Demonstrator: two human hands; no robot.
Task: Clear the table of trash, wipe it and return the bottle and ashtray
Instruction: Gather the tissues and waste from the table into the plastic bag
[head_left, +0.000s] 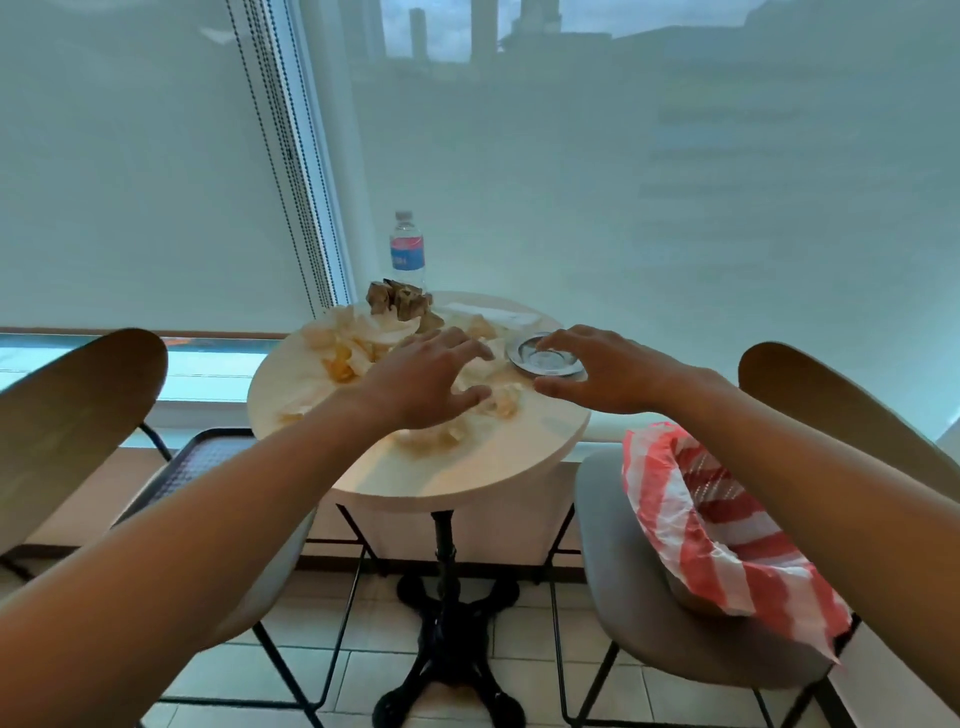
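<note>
Our left hand (426, 376) has its fingers spread and straight, hovering low over crumpled white tissues (488, 400) near the middle of the round table (467, 467); whether the fingertips touch paper we cannot tell. Our right hand (597, 369) is spread too, thumb near and fingers arched over the metal ashtray (545, 358) at the table's right edge, not clamped on it.

Further left lie more tissues and yellowish scraps (340, 364), and at the far side a brown crumpled wad (397, 300) with the water bottle (408, 249) upright just behind it. On the right chair (623, 571) a red-and-white striped plastic bag (701, 519) sits open.

We judge the clearing step is only beginning. Next, the left must gather tissues into a bunch while the right lifts the ashtray clear, then the trash goes right into the bag.
</note>
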